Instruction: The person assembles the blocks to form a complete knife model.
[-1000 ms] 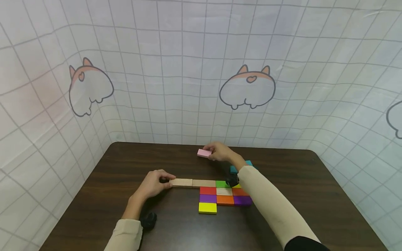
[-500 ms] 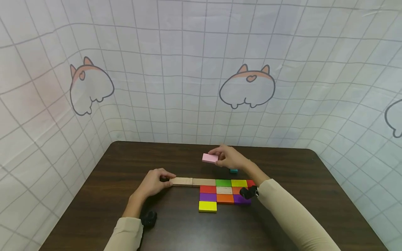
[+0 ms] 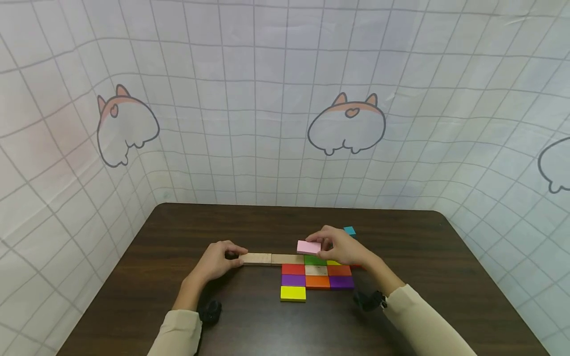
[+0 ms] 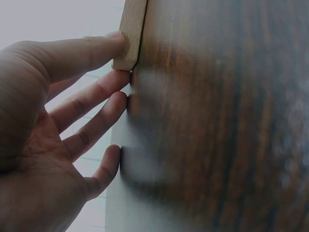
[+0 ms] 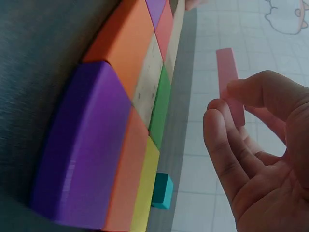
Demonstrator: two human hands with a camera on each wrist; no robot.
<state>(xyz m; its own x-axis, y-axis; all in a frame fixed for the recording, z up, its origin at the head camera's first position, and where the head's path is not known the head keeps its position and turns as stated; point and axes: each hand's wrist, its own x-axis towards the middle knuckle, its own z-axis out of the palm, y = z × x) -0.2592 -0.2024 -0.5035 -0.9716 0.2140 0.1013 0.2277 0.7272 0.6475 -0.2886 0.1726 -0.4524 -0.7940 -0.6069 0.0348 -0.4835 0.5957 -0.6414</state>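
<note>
My left hand [image 3: 217,260] pinches the left end of a plain wooden block [image 3: 257,258]; in the left wrist view the thumb lies on that block's end [image 4: 133,29]. A second plain wooden block [image 3: 287,259] continues the row rightward to a green block [image 3: 314,260]. My right hand [image 3: 342,247] pinches a pink block [image 3: 307,247] between thumb and fingers. In the right wrist view the pink block [image 5: 225,63] is held up, apart from the flat-laid blocks. Under the row sit red [image 3: 293,269], purple [image 3: 293,281], orange [image 3: 317,282] and yellow [image 3: 293,293] blocks, edge to edge.
A teal block [image 3: 350,231] lies behind the right hand, partly hidden by it. The brown wooden table [image 3: 178,227] meets a white gridded cloth [image 3: 249,123] at its back edge. Black wrist cameras sit by each sleeve.
My right hand has carried the pink block from the table's back toward me and to the right, to just behind the green block. The left hand stays at the wooden block's end.
</note>
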